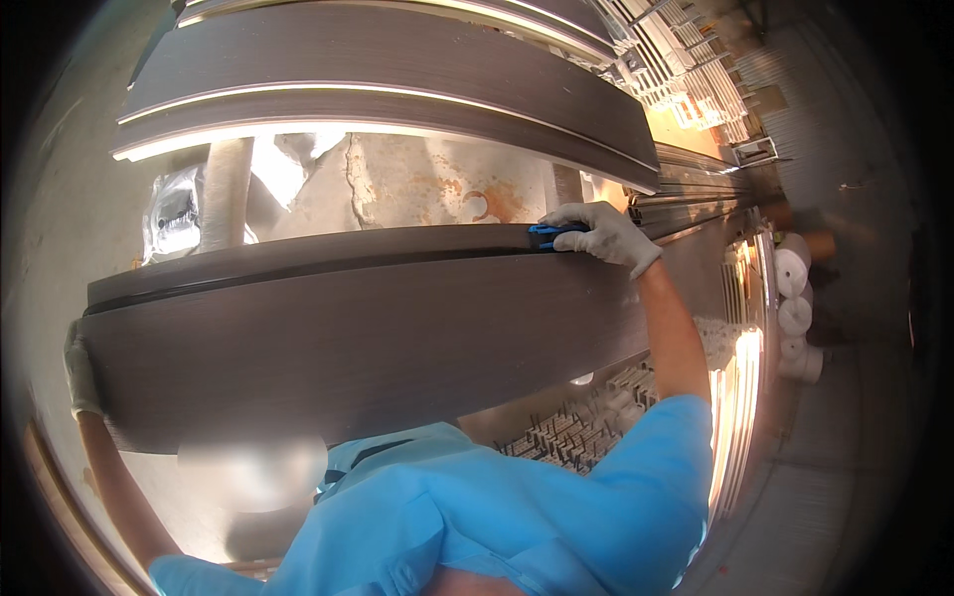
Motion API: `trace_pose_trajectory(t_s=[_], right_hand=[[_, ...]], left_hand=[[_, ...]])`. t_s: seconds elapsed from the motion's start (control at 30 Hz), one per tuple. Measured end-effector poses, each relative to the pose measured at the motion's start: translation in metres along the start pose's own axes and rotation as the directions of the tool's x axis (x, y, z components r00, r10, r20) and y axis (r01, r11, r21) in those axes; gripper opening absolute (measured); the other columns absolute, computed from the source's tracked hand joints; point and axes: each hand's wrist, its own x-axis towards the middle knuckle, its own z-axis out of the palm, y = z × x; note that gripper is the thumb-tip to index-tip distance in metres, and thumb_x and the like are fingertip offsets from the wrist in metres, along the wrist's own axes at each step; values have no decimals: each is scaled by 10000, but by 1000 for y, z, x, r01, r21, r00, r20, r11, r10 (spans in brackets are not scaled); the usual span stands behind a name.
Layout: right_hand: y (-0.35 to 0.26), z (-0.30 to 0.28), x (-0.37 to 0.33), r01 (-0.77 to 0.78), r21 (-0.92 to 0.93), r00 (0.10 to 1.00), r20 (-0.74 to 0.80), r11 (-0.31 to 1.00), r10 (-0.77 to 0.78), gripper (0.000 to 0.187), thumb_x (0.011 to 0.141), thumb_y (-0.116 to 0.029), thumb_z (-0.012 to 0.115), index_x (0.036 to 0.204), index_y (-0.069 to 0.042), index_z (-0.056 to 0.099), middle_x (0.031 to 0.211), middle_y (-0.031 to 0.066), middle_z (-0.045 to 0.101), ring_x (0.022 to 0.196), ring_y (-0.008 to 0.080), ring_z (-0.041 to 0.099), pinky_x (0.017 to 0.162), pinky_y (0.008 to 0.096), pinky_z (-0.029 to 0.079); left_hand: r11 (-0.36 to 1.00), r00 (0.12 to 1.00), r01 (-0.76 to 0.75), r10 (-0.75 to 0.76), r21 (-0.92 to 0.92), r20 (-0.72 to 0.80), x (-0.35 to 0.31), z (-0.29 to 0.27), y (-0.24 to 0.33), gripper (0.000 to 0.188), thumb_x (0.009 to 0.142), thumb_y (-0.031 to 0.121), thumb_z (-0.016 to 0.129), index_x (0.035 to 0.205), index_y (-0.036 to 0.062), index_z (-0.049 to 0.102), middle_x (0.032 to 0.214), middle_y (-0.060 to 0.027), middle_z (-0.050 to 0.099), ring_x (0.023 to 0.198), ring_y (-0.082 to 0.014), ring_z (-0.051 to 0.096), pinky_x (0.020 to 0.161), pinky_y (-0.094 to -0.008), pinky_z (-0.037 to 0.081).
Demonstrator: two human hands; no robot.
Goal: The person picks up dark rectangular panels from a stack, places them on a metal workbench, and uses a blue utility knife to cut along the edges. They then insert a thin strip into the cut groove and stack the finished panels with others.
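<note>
A long dark grey-brown panel [368, 348] with a black groove along its far side lies across in front of me. My left hand [81, 372], in a light glove, is wrapped around the panel's left end, and its fingers are partly hidden behind the edge. My right hand [604, 236], also gloved, is at the far right part of the panel. It is closed on a small blue-and-black hand tool [553, 234], which rests at the grooved edge. The fingers cover part of the tool, so its exact kind does not show.
Beyond lies another dark panel [388, 70] with bright metallic edge strips. Several white rolls [793, 288] stand at the right. Stacked pale profiles [676, 60] are at the far right. Below the near panel's right end sits a rack of small pegged parts [566, 437].
</note>
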Motion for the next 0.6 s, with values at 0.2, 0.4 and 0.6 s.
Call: trace_pose_trajectory(t_s=[0.2,0.4,0.6], right_hand=[[14,-9,2,3,-61,999,-43,998,-6,320,791,-164,756,1098,-84,711,952,113,725,890,224,673,825,327,499],[-26,20,35,250,-199,967,0,948,-255,335,758,-128,786,1077,-63,709,989,123,712,892,267,664,817,358,508],[-98,60,79,450,-221,891,48,865,-451,294,766,-161,781,1044,-87,722,940,104,713,858,276,658,780,373,504]], left_hand=[[996,997,-33,27,-84,-69,-9,23,28,350,1018,279,443,1193,66,659,1069,-17,660,987,-133,584,916,-276,456],[986,992,116,-120,-119,-35,-26,47,80,347,998,294,490,1199,69,662,1058,-13,667,942,-120,595,867,-263,476],[984,992,109,-116,-143,-40,-31,58,94,339,992,277,506,1190,46,655,1043,-22,677,936,-111,625,849,-253,502]])
